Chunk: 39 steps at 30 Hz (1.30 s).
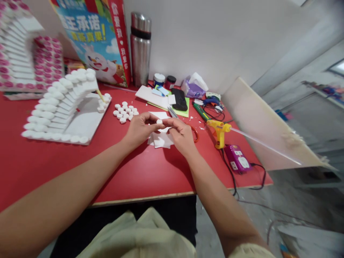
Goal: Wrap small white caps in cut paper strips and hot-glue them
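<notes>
Left hand [139, 129] pinching one white disc [159, 122], right hand [183, 136] touching it (grip unclear), one thermos [141, 53]

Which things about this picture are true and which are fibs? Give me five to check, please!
1. Both hands, left hand and right hand, are close around a small white piece. True.

2. The glue gun is blue. False: it is yellow.

3. The steel bottle stands upright. True.

4. The loose white pieces are piled on top of the glue gun. False: they lie on the red table, beside the white stair model.

5. The purple box is on the red table. True.
</notes>
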Tool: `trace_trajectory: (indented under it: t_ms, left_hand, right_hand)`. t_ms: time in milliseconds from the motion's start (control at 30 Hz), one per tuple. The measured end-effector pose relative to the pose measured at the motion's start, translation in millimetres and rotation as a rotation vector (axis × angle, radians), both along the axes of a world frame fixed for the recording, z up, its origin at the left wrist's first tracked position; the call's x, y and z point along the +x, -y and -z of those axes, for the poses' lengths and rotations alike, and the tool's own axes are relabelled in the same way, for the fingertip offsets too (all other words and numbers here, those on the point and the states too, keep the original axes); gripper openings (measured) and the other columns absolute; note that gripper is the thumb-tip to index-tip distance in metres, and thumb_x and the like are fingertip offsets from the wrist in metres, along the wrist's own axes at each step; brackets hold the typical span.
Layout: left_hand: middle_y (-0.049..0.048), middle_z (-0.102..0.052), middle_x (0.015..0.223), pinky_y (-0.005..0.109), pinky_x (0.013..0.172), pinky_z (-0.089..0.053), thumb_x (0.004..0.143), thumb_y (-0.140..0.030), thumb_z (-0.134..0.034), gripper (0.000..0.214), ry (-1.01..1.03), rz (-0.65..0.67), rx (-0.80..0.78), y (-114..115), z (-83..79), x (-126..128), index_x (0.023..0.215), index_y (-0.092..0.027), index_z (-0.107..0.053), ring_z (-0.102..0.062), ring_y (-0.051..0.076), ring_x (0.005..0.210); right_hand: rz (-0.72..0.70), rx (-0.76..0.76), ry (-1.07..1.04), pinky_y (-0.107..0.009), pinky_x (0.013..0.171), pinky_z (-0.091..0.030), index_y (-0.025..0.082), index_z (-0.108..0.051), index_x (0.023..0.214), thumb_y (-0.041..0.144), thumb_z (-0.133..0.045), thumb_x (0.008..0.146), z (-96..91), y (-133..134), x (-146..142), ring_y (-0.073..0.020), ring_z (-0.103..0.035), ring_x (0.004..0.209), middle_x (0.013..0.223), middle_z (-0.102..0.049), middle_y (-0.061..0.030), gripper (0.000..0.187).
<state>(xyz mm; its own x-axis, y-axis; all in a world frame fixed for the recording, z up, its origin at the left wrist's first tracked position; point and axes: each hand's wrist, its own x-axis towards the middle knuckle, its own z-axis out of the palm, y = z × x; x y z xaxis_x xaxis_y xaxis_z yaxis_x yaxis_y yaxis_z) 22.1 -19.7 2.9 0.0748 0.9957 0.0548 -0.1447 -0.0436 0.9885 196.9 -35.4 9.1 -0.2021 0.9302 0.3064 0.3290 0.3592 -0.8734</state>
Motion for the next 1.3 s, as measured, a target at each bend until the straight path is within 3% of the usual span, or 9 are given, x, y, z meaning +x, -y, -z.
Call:
trace_trajectory:
  t_ms: [300,433,500,633,800,900,1067,1300]
  left_hand:
    - [0.0014,-0.068,0.076,0.026,0.066,-0.049,0.072,-0.032,-0.089,0.025,-0.199,-0.058,0.195,0,6.4,-3,0.077,-0.016,-0.070,-0.061,0.014,0.070]
    - [-0.0005,-0.065,0.070,0.025,0.061,-0.044,0.067,-0.031,-0.091,0.027,-0.190,-0.051,0.216,-3,8.7,-2,0.074,-0.017,-0.069,-0.057,0.012,0.066]
    - [-0.0014,-0.063,0.067,0.025,0.057,-0.042,0.064,-0.030,-0.092,0.029,-0.111,-0.021,0.165,-5,9.3,-1,0.074,-0.016,-0.069,-0.055,0.012,0.062]
    - [-0.0020,-0.062,0.065,0.022,0.050,-0.041,0.064,-0.024,-0.090,0.026,0.255,0.061,-0.071,-10,7.3,-2,0.075,-0.016,-0.067,-0.051,0.008,0.053]
    - [-0.0007,-0.059,0.061,0.016,0.046,-0.038,0.069,-0.007,-0.079,0.019,0.553,0.122,-0.310,-11,-1.3,-5,0.066,-0.013,-0.061,-0.041,0.003,0.047]
    - [-0.0011,-0.053,0.057,0.015,0.045,-0.038,0.076,-0.005,-0.074,0.020,0.608,0.148,-0.368,-10,-4.0,-5,0.065,-0.013,-0.060,-0.044,0.005,0.047]
    - [0.0015,-0.058,0.061,0.016,0.044,-0.041,0.078,-0.001,-0.071,0.017,0.662,0.162,-0.374,-9,-3.0,-4,0.067,-0.012,-0.064,-0.053,0.008,0.051]
    - [-0.0026,-0.057,0.058,0.015,0.043,-0.042,0.072,-0.001,-0.079,0.018,0.626,0.187,-0.301,-10,-1.9,-7,0.068,-0.012,-0.066,-0.049,0.005,0.046]
  right_hand:
    - [-0.036,0.261,0.216,-0.039,0.100,-0.054,0.022,-0.074,0.109,0.002,-0.044,0.078,3.5,0,-1,-0.0221,-0.069,0.108,0.111,-0.075,-0.0080,0.048]
    - [-0.029,0.337,0.215,-0.040,0.097,-0.055,0.018,-0.073,0.107,0.002,-0.045,0.075,6.1,-1,-1,-0.0234,-0.070,0.101,0.105,-0.074,-0.0106,0.046]
    - [0.004,0.273,0.143,-0.039,0.090,-0.056,0.017,-0.073,0.103,0.003,-0.045,0.074,6.9,-2,-1,-0.0218,-0.070,0.094,0.101,-0.074,-0.0095,0.042]
    - [0.053,-0.044,-0.160,-0.031,0.074,-0.056,0.019,-0.071,0.105,0.009,-0.048,0.074,6.7,-7,0,-0.0168,-0.070,0.083,0.098,-0.076,-0.0053,0.040]
    - [-0.051,-0.215,-0.394,-0.027,0.066,-0.053,0.020,-0.075,0.106,0.015,-0.057,0.070,6.0,-8,-3,-0.0151,-0.067,0.082,0.098,-0.076,-0.0041,0.040]
    - [-0.099,-0.249,-0.421,-0.028,0.067,-0.053,0.021,-0.077,0.108,0.017,-0.060,0.071,5.9,-6,-8,-0.0145,-0.065,0.082,0.101,-0.076,-0.0041,0.041]
    - [-0.105,-0.254,-0.412,-0.029,0.068,-0.053,0.022,-0.080,0.109,0.018,-0.061,0.073,6.3,-5,-11,-0.0145,-0.064,0.082,0.105,-0.076,-0.0043,0.041]
    - [-0.134,-0.059,-0.280,-0.028,0.065,-0.053,0.024,-0.080,0.111,0.015,-0.058,0.077,8.9,-4,-9,-0.0126,-0.066,0.077,0.104,-0.069,-0.0033,0.041]
